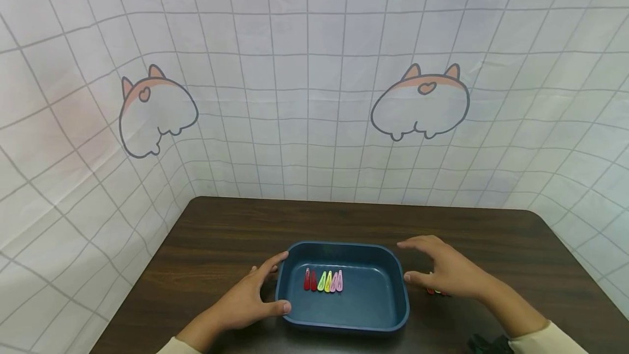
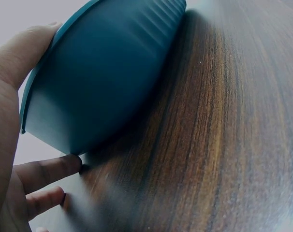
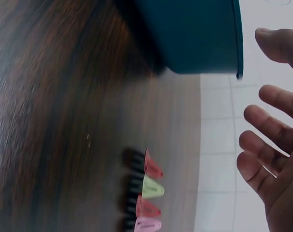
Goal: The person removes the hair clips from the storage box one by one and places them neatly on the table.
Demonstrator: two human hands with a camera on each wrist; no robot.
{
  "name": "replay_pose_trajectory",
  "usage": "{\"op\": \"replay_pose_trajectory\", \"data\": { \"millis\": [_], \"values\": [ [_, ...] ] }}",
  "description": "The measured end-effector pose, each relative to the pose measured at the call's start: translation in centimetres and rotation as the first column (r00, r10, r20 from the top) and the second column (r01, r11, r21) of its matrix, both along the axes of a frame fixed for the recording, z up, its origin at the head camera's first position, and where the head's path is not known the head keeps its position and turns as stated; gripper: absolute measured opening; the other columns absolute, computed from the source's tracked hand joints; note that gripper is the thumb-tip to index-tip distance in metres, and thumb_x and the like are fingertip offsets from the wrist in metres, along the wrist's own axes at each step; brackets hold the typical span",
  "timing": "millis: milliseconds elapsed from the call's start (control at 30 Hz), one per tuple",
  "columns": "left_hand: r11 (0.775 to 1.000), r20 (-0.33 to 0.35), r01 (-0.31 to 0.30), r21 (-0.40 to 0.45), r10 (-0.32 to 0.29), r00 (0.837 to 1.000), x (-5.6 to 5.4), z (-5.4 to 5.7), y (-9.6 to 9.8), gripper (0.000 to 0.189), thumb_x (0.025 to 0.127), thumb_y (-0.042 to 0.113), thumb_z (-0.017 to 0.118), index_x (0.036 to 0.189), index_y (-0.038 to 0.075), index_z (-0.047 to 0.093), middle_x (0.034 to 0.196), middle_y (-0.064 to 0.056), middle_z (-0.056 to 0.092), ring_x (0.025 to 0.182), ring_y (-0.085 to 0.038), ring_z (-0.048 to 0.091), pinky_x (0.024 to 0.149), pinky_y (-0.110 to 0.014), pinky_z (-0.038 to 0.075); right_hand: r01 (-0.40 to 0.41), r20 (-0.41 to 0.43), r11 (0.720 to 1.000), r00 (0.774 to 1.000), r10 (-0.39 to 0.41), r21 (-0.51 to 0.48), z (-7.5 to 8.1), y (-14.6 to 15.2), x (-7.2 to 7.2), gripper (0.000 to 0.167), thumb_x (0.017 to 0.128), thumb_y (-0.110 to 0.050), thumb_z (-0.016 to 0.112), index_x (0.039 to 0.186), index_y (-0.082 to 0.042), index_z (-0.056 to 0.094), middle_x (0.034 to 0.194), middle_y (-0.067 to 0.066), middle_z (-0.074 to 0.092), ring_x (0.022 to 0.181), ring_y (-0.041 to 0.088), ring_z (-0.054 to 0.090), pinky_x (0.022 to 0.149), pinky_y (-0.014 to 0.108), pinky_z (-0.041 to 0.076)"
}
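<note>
A blue rectangular plastic tray (image 1: 363,310) stands on the table with several snap hair clips (image 1: 327,281) in a row on its floor: red, yellow-green, yellow and pink. My left hand (image 1: 248,296) grips its left end, thumb at the near corner and fingers at the far one; in the left wrist view the thumb meets the rim. Off the tray's right end, my right hand (image 1: 449,269) is spread with a gap to the wall and nothing held. Beneath it, more hair clips (image 3: 149,193) in red, green and pink stand in a row on the table, mostly hidden in the head view.
The dark wood-grain table (image 1: 236,228) reaches back to a white gridded cloth (image 1: 304,97) hung around its back and sides. A dark object (image 1: 486,344), its kind unclear, shows beside the right sleeve at the near edge of the view.
</note>
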State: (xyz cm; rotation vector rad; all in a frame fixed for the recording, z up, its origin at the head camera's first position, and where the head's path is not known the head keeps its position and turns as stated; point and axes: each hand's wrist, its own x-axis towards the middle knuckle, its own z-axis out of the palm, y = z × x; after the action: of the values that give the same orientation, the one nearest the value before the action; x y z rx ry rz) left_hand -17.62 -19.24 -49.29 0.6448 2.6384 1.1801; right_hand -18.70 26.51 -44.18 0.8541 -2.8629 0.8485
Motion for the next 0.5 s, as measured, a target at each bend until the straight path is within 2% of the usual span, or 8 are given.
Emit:
{"op": "replay_pose_trajectory", "data": {
  "millis": [200,500],
  "values": [
    [1.000,-0.001,0.003,0.002,-0.003,1.000,0.1,0.1,0.0,0.092,0.087,0.049,0.080,0.161,0.034,0.028,0.147,-0.013,0.055,0.139,-0.033,0.048,0.117,-0.070,0.003,-0.009,0.009,1.000,1.000,0.009,0.001,-0.1,-1.3,-0.2,0.067,0.090,-0.057,0.073,0.143,-0.020,0.059,0.141,0.000,0.056,0.127,0.029,0.052,0.098,0.058,0.049],
    [1.000,-0.001,-0.001,-0.005,0.001,1.000,0.1,0.1,0.1,0.093,0.086,0.049,0.080,0.161,0.033,0.029,0.146,-0.014,0.055,0.138,-0.034,0.049,0.117,-0.070,0.003,-0.039,-0.015,0.999,0.999,0.039,0.011,-0.1,-3.0,-0.4,0.061,0.090,-0.043,0.079,0.144,-0.022,0.058,0.139,-0.002,0.058,0.130,0.028,0.053,0.100,0.058,0.048]
  ]
}}
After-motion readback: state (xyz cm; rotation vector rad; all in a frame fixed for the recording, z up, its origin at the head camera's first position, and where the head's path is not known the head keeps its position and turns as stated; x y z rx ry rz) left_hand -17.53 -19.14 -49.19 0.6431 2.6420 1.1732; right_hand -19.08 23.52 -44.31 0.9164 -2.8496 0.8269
